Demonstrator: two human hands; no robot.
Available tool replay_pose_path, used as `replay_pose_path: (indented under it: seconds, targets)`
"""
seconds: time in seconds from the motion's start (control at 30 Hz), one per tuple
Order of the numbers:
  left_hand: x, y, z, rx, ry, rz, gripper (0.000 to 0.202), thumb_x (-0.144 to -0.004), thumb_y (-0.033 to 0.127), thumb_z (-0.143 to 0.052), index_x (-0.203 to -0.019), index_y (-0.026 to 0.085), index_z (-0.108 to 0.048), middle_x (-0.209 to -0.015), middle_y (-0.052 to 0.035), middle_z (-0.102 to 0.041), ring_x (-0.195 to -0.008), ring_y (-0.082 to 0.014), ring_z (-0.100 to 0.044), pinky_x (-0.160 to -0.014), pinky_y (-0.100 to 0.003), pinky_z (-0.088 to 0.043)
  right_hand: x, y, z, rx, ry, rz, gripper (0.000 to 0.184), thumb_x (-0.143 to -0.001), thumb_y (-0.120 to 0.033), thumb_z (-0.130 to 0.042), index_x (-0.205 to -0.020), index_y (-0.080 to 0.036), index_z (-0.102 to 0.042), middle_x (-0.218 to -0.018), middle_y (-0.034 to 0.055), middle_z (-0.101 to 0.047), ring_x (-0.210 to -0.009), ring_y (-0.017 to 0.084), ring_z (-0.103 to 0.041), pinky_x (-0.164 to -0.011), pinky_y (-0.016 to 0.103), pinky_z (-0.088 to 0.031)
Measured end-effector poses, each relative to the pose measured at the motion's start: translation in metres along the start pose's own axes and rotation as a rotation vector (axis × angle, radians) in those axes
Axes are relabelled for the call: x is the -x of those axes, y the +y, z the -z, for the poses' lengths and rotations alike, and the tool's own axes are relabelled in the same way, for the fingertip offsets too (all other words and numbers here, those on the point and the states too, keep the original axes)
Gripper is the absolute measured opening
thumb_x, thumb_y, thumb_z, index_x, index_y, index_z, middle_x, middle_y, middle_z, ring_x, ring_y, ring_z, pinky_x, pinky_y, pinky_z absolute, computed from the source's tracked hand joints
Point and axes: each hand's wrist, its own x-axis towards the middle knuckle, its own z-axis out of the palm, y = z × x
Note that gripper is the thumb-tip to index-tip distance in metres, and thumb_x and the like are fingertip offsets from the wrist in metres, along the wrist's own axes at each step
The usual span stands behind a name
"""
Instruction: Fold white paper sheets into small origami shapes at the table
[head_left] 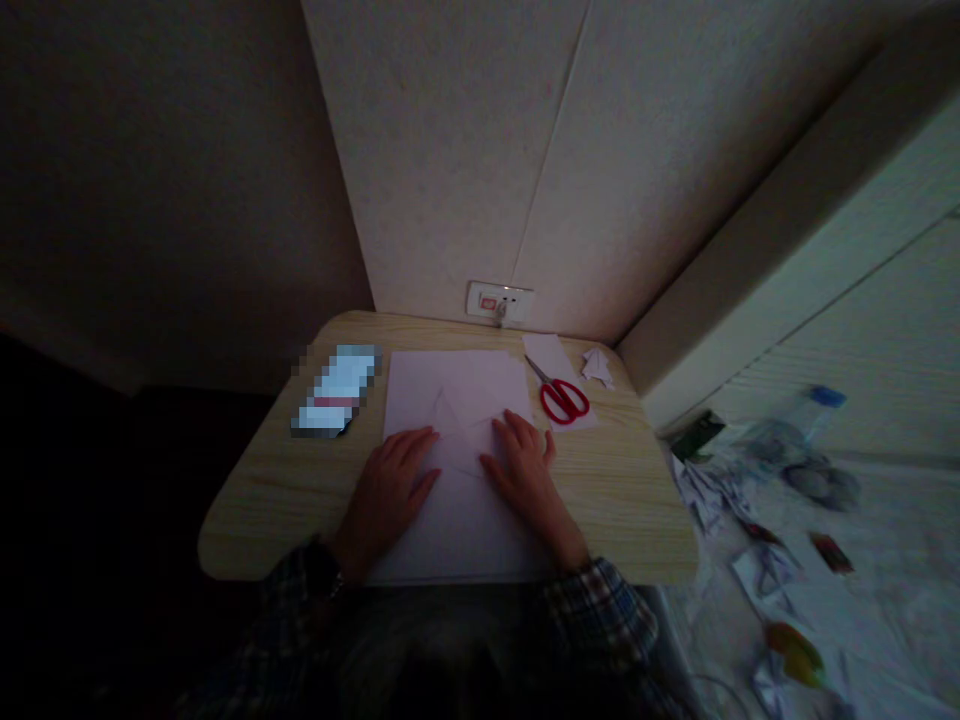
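Note:
A large sheet of pale paper (pixel 459 385) lies on a small light-wood table (pixel 622 480). On it sits a folded piece of paper (pixel 463 432) with visible creases. My left hand (pixel 391 485) lies flat on the sheet, fingers stretched toward the folded piece. My right hand (pixel 525 468) rests flat on the right part of the folded piece, fingers spread. Both wrists show plaid sleeves. Neither hand grips anything.
Red-handled scissors (pixel 561 396) lie on a paper scrap right of the sheet. A small crumpled white paper (pixel 598 366) sits at the far right corner. A blurred-out flat object (pixel 337 390) lies at left. A wall socket (pixel 499 301) is behind. Paper scraps and a bottle (pixel 802 415) litter the right.

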Motion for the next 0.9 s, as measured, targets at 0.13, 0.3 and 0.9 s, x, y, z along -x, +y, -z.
replay_pose_path:
  seconds: [0.13,0.3,0.9]
  targets:
    - [-0.005,0.001,-0.003,0.008,0.007,0.008,0.046,-0.089,0.034,-0.052,-0.13,0.014,-0.045,-0.129,-0.0131,-0.055,-0.116,-0.027,-0.05,-0.1,-0.045,-0.041,0.008,-0.003,0.005,-0.105,-0.123,0.051,0.063,-0.085,-0.025,-0.053,-0.142,-0.011,-0.031,-0.148,0.0177,-0.036,-0.138,0.027,-0.031,-0.11,0.059,-0.014]
    - [-0.011,0.006,0.001,-0.106,-0.079,-0.011,0.053,-0.087,0.034,-0.056,-0.132,0.009,-0.043,-0.128,-0.0149,-0.057,-0.112,-0.0269,-0.051,-0.096,-0.04,-0.043,0.016,-0.005,0.012,-0.176,-0.222,0.114,0.069,-0.083,-0.022,-0.053,-0.145,-0.012,-0.025,-0.151,0.0156,-0.032,-0.141,0.025,-0.026,-0.112,0.056,-0.014]
    - [-0.004,0.024,0.002,-0.199,-0.178,-0.232,0.054,-0.079,0.047,-0.063,-0.116,0.007,-0.056,-0.136,-0.0209,-0.05,-0.128,-0.033,-0.043,-0.101,-0.045,-0.039,0.037,0.008,0.009,-0.22,-0.072,0.206,0.067,-0.083,-0.021,-0.053,-0.144,-0.017,-0.026,-0.141,0.0165,-0.045,-0.132,0.028,-0.039,-0.109,0.054,-0.024]
